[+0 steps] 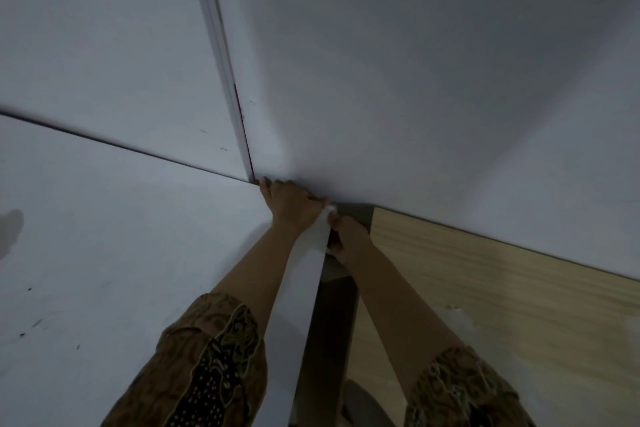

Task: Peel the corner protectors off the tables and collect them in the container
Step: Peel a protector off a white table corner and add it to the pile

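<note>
Your left hand (289, 204) presses flat on the white surface (121, 236) at its corner to steady it, while your right hand (348, 236) fingers pinch the corner protector (329, 209) there to peel it.

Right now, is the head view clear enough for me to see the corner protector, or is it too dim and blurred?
Head view: dim and soft, wide-angle bending the edges; both hands, left hand and right hand, meet at the table corner, where a small pale piece shows, too blurred to identify.
</note>
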`<state>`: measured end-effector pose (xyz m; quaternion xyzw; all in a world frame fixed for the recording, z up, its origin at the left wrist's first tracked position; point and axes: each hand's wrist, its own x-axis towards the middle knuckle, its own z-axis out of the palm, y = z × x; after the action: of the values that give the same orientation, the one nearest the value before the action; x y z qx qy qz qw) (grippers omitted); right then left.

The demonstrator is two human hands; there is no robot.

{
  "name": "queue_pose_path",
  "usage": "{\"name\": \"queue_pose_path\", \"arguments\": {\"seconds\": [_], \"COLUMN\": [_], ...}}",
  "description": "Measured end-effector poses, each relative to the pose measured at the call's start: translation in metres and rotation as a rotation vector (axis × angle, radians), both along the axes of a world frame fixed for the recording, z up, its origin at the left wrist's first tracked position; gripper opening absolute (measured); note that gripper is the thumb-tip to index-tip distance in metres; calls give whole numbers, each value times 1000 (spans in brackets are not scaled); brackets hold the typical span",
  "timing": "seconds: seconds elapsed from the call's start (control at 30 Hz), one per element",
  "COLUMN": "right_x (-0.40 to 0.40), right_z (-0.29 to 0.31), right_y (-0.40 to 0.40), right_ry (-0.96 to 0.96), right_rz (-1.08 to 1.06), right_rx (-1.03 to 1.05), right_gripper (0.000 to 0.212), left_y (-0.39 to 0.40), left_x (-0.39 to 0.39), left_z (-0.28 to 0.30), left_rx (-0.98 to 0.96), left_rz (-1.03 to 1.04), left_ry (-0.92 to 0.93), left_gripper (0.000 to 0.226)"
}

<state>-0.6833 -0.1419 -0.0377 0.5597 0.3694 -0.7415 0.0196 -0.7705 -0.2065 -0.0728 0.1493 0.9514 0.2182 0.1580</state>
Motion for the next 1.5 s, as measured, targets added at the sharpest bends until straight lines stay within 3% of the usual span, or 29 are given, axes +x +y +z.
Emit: {"name": "queue_pose_path", "arguments": {"seconds": [0.1,0.17,0.23,0.33,0.5,0.7,1.03,1.23,1.37,1.5], "right_x": [4,10,16,20,13,1,-2,22,25,18], "right_z": [1,3,-1,-6,-7,-8,-8,-19,-19,-14], "right_y": [3,0,-2,0,6,11,21,2,-5,-7], "right_ry": [16,61,122,213,231,115,114,281,249,184], "right_rz": [21,29,3,-48,-83,-41,-2,-27,-18,-45], "right_rx": [-14,-22,-33,-50,-104,-109,-139,-137,-54,-68], "right_gripper": [38,31,20,31,30,27,23,30,24,21], "left_y": [-5,-13,-22,-34,-34,-31,-32,-36,-36,-37], "left_x": [1,7,17,40,68,70,69,72,73,71], "left_z": [1,6,10,14,6,-1,-2,2,2,4], "left_rx": [95,174,371,617,475,322,346,450,463,557], "left_rz": [-57,-134,-104,-75,-42,-64,-89,-99,-114,-41], "left_ry": [-7,87,122,85,155,229,191,168,141,25], "left_gripper": [34,24,17,16,46,41,36,38,50,43]}}
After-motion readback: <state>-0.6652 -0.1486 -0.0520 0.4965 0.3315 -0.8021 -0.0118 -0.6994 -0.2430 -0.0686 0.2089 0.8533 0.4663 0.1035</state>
